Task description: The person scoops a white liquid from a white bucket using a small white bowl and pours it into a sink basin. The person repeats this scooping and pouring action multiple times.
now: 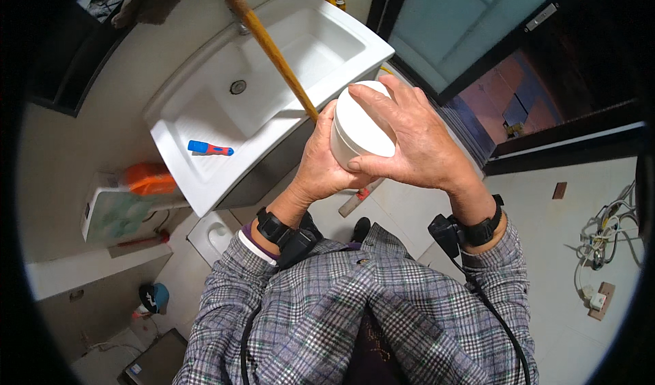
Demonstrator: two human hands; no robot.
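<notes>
So there's a white tub (364, 129) held up in front of the sink (365, 35), left hand (319, 158) clamped round its side, right hand's (428, 143) grip closed over the top, thumb and fingers on the edge. A long wooden stick (273, 52) slants across the sink and disappears at the left hand; honestly can't tell where its lower end goes. Sink's white and wide, with a blue-and-red tool (210, 148) lying inside, left of the drain (237, 87). Around that: pale tiled floor (512, 214), tangled cables (604, 235) far right, and a dark-framed frosted door (464, 26) up top.
</notes>
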